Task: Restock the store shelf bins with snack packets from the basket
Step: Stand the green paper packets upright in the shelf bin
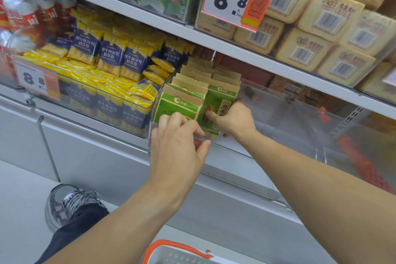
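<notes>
Fingers of the left hand (177, 141) curl over the near rim of the clear plastic shelf bin (278, 135), touching the front green-and-tan snack packet (180, 107) in the left row. The right hand (232, 120) grips the front packet of the right row (216, 109), thumb pressed on its face. Left of this bin stands a bin of yellow-and-navy packets (111, 58). Near the bottom edge sits the white basket with orange handle (171, 251).

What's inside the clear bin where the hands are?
Green packets stand in rows inside the clear bin, at its left end. The right part looks bare. The hands hide the front packets' bottoms.
</notes>
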Tool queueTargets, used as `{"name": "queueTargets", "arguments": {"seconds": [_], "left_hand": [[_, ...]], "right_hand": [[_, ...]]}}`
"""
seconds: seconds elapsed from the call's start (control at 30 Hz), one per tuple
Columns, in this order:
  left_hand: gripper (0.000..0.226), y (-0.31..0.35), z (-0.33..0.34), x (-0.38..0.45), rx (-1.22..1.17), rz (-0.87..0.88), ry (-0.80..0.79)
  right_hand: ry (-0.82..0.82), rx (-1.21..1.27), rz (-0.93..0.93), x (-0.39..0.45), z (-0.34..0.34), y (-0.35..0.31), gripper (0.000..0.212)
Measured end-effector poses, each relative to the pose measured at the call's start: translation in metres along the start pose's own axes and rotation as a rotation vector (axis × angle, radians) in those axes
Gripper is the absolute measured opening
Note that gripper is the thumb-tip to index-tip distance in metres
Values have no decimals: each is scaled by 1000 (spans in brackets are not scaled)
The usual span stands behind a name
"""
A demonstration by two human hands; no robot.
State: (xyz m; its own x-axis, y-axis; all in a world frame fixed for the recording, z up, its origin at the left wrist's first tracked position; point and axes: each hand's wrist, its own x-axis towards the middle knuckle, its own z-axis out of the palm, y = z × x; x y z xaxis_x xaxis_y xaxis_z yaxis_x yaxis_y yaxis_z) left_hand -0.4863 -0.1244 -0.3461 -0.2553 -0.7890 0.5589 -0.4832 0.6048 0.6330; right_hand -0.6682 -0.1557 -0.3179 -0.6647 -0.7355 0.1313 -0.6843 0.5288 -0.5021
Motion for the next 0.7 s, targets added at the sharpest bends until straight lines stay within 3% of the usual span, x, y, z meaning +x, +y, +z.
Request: {"name": "queueTargets", "arguments": {"seconds": [0.17,0.53,0.7], "left_hand": [[17,0,1,-2,9,2,9],[16,-2,2,-3,7,20,21],[21,4,2,-9,-115,78,122]], "right_hand": [[84,-13,-6,0,5,-4,70],[-10,18,28,3,-4,-2,81],[-42,78,13,-9,-30,-5,76]]}}
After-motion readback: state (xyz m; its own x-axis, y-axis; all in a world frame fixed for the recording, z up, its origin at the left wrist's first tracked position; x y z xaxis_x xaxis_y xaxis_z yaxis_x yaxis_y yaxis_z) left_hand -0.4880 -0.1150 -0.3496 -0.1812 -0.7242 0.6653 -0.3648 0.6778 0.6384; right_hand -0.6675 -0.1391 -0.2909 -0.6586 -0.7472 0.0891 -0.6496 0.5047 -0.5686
